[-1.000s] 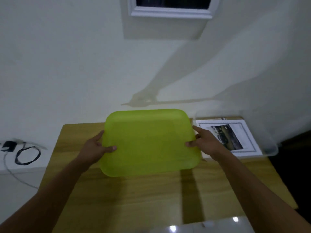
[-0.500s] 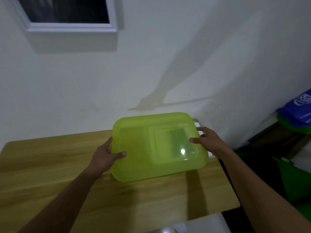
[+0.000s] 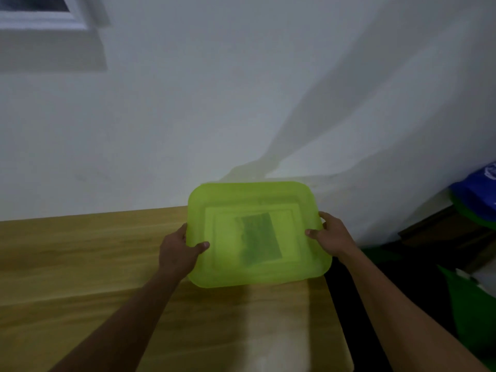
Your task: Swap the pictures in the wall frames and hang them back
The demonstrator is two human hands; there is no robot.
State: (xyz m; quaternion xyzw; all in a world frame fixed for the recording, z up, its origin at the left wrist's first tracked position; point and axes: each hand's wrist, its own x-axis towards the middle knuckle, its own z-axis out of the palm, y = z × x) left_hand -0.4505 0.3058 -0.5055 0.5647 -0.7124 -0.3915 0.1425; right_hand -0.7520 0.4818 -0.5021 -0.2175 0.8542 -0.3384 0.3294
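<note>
A translucent lime-green plastic lid (image 3: 222, 269) is held flat over the right end of the wooden table (image 3: 80, 264). My left hand (image 3: 178, 252) grips its left edge, thumb on top. My right hand (image 3: 331, 236) grips its right edge the same way. Through the lid a white-bordered picture (image 3: 259, 238) with a dark image shows faintly underneath. A white wall frame (image 3: 40, 14) with a dark picture hangs at the top left, cut off by the view's edge.
The white wall rises right behind the table. To the right of the table stand green and blue bags (image 3: 477, 200) and a dark wooden piece (image 3: 440, 232). The table's right edge lies just under the lid.
Both hands have carried the green lid to the right, over the picture at the table's right end. The picture now shows through it. The view has swung right.
</note>
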